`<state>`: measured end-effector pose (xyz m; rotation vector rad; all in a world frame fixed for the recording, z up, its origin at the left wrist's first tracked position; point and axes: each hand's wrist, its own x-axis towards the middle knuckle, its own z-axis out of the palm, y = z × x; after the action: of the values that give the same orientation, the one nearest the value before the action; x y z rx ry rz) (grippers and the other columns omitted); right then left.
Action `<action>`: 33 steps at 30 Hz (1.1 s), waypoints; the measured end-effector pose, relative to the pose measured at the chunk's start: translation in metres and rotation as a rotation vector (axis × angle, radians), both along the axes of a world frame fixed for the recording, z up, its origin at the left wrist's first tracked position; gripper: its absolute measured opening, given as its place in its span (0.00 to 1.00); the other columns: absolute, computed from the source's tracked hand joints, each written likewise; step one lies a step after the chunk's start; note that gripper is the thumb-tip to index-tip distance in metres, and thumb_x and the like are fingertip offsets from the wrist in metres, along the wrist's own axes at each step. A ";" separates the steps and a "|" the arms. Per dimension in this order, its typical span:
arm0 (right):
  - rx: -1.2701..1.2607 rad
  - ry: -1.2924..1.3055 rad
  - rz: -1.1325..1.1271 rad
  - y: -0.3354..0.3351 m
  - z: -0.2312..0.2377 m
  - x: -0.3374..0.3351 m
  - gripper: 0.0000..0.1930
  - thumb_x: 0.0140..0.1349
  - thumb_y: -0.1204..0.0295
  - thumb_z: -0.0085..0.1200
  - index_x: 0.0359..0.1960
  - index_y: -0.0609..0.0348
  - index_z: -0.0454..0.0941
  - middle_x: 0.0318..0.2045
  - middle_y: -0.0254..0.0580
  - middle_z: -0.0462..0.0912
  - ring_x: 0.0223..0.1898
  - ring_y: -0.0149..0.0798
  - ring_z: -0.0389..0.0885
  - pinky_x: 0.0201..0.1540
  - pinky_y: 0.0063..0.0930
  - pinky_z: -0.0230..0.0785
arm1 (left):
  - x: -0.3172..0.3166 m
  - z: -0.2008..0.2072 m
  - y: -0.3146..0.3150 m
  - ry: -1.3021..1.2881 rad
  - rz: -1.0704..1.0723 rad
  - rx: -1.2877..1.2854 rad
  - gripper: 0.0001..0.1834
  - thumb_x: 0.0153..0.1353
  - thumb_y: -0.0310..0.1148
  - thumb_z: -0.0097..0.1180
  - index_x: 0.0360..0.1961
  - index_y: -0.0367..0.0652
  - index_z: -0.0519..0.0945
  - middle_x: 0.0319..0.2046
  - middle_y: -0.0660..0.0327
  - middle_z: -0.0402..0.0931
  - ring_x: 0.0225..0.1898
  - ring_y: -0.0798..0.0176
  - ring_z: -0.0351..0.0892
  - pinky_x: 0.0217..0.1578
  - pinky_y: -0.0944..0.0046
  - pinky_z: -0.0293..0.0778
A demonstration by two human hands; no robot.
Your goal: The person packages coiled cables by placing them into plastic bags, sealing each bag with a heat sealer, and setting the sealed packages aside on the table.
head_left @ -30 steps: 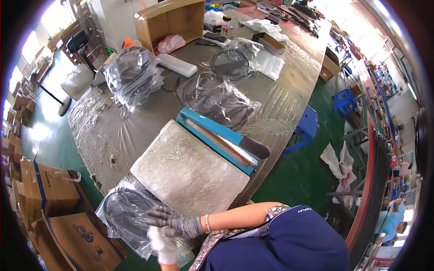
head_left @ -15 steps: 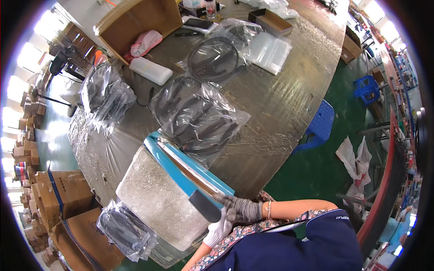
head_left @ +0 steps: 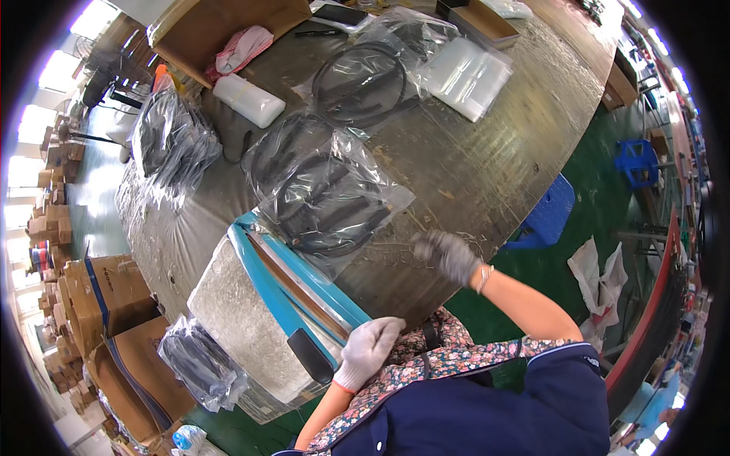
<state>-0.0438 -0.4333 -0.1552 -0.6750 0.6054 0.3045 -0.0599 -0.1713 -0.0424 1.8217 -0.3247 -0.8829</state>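
A teal bag sealer (head_left: 275,285) with a long brown strip and a black end grip (head_left: 310,356) lies near me, with a mottled grey-white slab (head_left: 243,323) along its left side. My left hand (head_left: 371,351), in a white glove, is closed beside the sealer's near end; whatever its fingers may hold is hidden. My right hand (head_left: 449,257), in a grey glove, hovers over the table to the right of the sealer. Motion smears its fingers. Beyond the sealer lie clear bags of coiled black cable-like parts (head_left: 323,194), nearest to my right hand.
Farther back are another bagged black coil (head_left: 359,85), a stack of clear bags (head_left: 468,76), a white roll (head_left: 249,100) and an open carton (head_left: 228,34). More bagged parts (head_left: 173,140) lie left. A blue stool (head_left: 549,213) stands right; cartons (head_left: 114,296) stand left.
My right hand has left the sealer's near end and moved up and right over the table. My left hand has come up beside that end. The view has shifted slightly.
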 end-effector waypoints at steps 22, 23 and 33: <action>-0.488 -1.079 0.271 0.212 0.334 0.110 0.18 0.58 0.79 0.62 0.51 0.56 0.79 0.37 0.28 0.81 0.39 0.22 0.77 0.41 0.21 0.71 | -0.012 0.046 0.253 -0.244 0.903 -0.290 0.14 0.67 0.31 0.55 0.49 0.32 0.78 0.42 0.58 0.81 0.40 0.67 0.80 0.44 0.68 0.74; -0.448 -1.231 0.309 0.209 0.341 0.108 0.16 0.59 0.73 0.61 0.50 0.58 0.79 0.41 0.34 0.82 0.42 0.26 0.78 0.45 0.23 0.72 | -0.005 0.053 0.263 -0.273 0.875 -0.244 0.19 0.65 0.32 0.58 0.53 0.32 0.76 0.45 0.56 0.80 0.44 0.64 0.80 0.48 0.66 0.74; -1.152 -1.302 0.220 0.234 0.287 0.052 0.18 0.54 0.55 0.68 0.31 0.53 0.75 0.25 0.35 0.76 0.32 0.34 0.75 0.57 0.46 0.69 | 0.053 0.079 0.330 -0.052 0.478 -0.660 0.24 0.66 0.36 0.56 0.60 0.35 0.74 0.51 0.60 0.78 0.54 0.66 0.74 0.58 0.64 0.67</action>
<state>0.0082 -0.1992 0.1314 -1.8126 -0.6555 -0.3614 -0.0070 0.1583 0.0361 1.2242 -0.1698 -0.3314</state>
